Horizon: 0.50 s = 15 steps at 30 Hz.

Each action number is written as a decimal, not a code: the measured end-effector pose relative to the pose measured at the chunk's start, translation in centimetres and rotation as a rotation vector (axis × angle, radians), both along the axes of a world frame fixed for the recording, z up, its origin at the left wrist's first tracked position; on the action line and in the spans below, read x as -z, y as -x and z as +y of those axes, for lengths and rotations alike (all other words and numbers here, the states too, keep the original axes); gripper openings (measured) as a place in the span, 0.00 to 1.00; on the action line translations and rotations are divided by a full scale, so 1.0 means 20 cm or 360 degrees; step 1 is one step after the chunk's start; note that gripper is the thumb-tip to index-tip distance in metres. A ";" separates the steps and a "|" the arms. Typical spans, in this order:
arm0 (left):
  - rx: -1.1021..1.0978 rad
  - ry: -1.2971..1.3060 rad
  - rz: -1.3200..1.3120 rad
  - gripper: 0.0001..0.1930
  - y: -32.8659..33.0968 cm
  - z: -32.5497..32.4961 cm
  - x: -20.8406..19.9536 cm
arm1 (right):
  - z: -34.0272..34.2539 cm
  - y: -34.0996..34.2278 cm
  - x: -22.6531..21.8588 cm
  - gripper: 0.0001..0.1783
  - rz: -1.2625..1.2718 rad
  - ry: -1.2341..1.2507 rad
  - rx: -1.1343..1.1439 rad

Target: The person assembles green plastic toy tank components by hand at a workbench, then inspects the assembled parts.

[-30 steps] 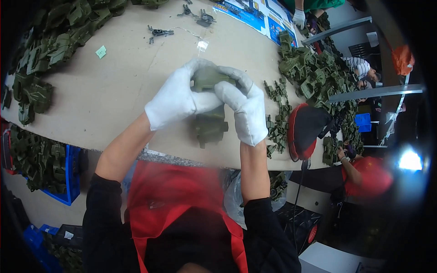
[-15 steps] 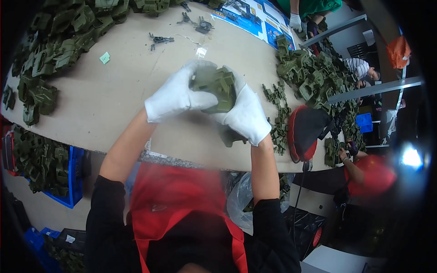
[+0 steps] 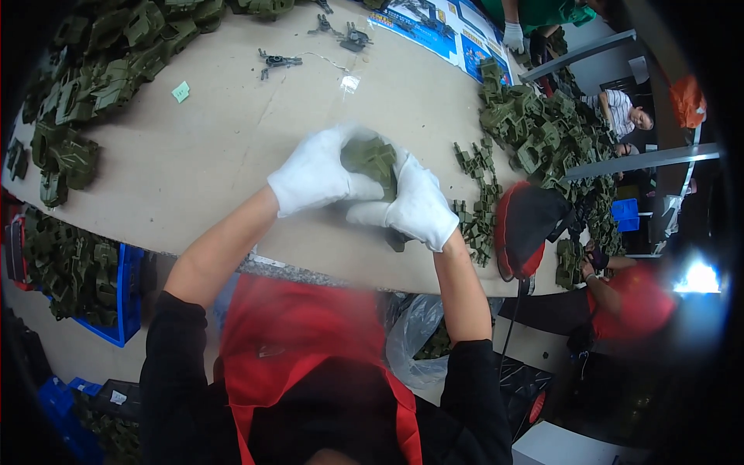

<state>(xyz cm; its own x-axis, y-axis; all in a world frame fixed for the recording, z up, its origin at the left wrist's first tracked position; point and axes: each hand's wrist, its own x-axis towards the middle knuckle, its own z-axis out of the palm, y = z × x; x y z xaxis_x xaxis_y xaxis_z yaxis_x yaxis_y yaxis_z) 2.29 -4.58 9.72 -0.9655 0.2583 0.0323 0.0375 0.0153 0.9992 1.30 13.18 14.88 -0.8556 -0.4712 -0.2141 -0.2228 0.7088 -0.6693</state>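
Olive-green moulded plastic part (image 3: 372, 159) sits between my two white-gloved hands, held just above the beige desk (image 3: 217, 155) near its front edge. My left hand (image 3: 318, 174) wraps it from the left, my right hand (image 3: 415, 203) cups it from below and the right; both grips are closed around it, thumbs meeting under it. Small green plastic pieces (image 3: 474, 209) lie scattered just right of my right hand, and beyond them a heap of green plastic parts (image 3: 535, 132). Another green heap (image 3: 101, 70) covers the far left of the desk. A red and black padded object (image 3: 527, 225) rests at the desk's right edge.
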 end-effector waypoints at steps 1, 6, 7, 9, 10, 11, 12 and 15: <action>-0.0007 -0.0028 -0.0053 0.31 0.00 0.00 0.00 | 0.00 0.01 0.00 0.53 -0.0025 -0.0053 -0.0007; -0.0077 -0.0004 -0.0029 0.33 0.04 0.03 0.08 | 0.12 0.05 0.00 0.59 -0.0179 0.0338 -0.0039; -0.0084 0.0069 0.0006 0.34 0.04 0.03 0.08 | 0.11 0.03 -0.02 0.59 -0.0179 0.0395 0.0042; -0.0057 0.0038 0.0008 0.34 0.01 0.01 0.04 | 0.08 0.03 -0.02 0.60 -0.0119 0.0273 0.0064; -0.0030 0.0000 0.0026 0.34 0.00 0.00 0.01 | 0.07 0.02 -0.03 0.60 -0.0114 0.0273 0.0072; -0.0019 -0.0001 0.0031 0.34 0.00 0.00 -0.02 | 0.07 0.00 -0.06 0.61 0.0110 0.0016 -0.0051; -0.0089 0.0036 0.0354 0.34 -0.01 -0.02 -0.03 | 0.07 -0.01 -0.08 0.62 0.0332 -0.0245 -0.0171; -0.0101 0.0090 0.0645 0.33 -0.03 -0.06 -0.06 | 0.04 -0.02 0.02 0.55 0.0551 -0.0052 -0.0142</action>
<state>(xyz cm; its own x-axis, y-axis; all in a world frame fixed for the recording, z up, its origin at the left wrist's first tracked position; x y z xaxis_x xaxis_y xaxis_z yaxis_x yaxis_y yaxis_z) 2.88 -5.71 10.87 -0.8915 0.2110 0.4009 0.4252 0.0846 0.9011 1.66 14.03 14.50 -0.8359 -0.5451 0.0648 -0.4943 0.6962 -0.5205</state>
